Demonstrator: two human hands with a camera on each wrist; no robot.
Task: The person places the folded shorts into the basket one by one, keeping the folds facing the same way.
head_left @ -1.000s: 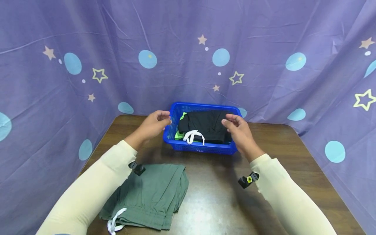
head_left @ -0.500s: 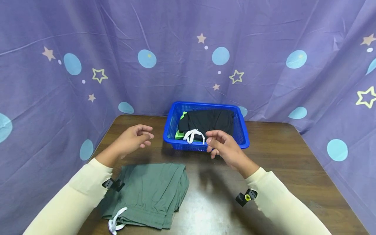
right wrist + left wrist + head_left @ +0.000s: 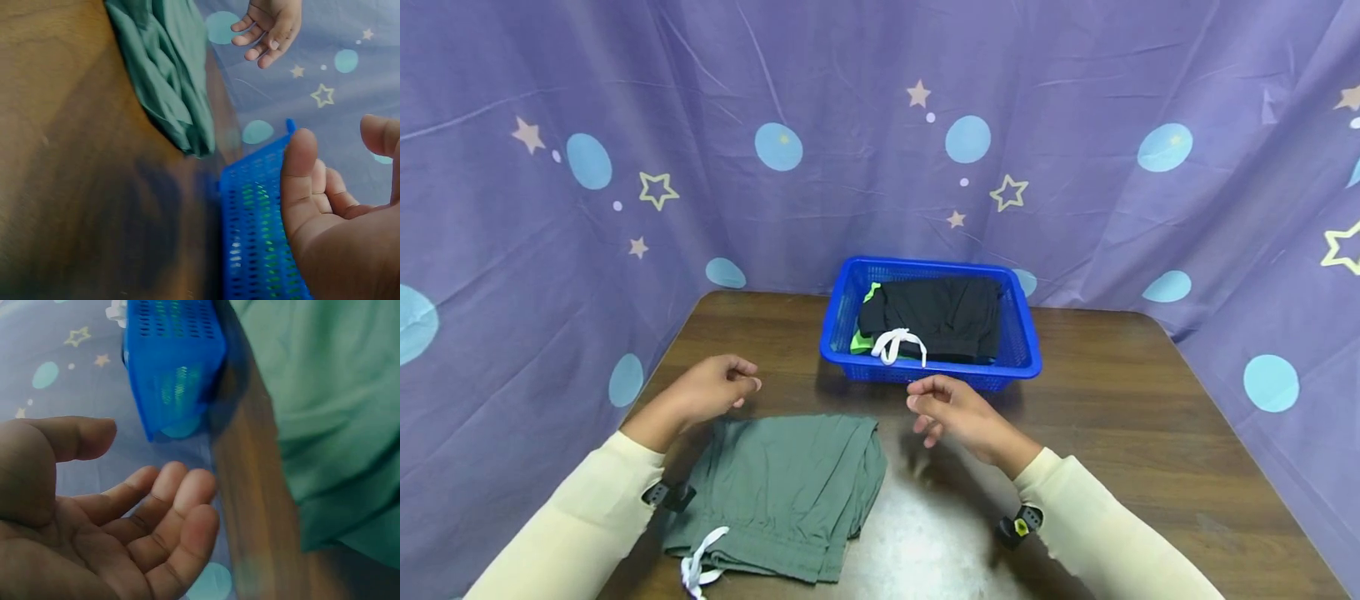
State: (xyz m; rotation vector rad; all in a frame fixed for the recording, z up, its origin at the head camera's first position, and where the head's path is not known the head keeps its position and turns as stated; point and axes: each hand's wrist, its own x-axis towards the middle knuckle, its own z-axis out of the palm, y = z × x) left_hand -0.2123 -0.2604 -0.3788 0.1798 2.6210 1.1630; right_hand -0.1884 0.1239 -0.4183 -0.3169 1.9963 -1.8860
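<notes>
Folded green drawstring shorts lie on the table at the front left, their white cord trailing off the waistband. My left hand hovers just past their far left corner, holding nothing, fingers loosely bent with the thumb apart in the left wrist view. Nothing is in my right hand either; it hangs in front of the basket with relaxed fingers. Inside the blue plastic basket are folded black shorts with a white bow, on top of bright green cloth.
The brown wooden table carries the basket near its back edge. Behind and along both sides hangs a purple curtain with stars and blue dots. A small wrist camera sits on my left sleeve, close over the green shorts.
Both hands have drawn back from the basket toward me, the left going left toward the green shorts, the right down and left. The black shorts stay in the basket.
</notes>
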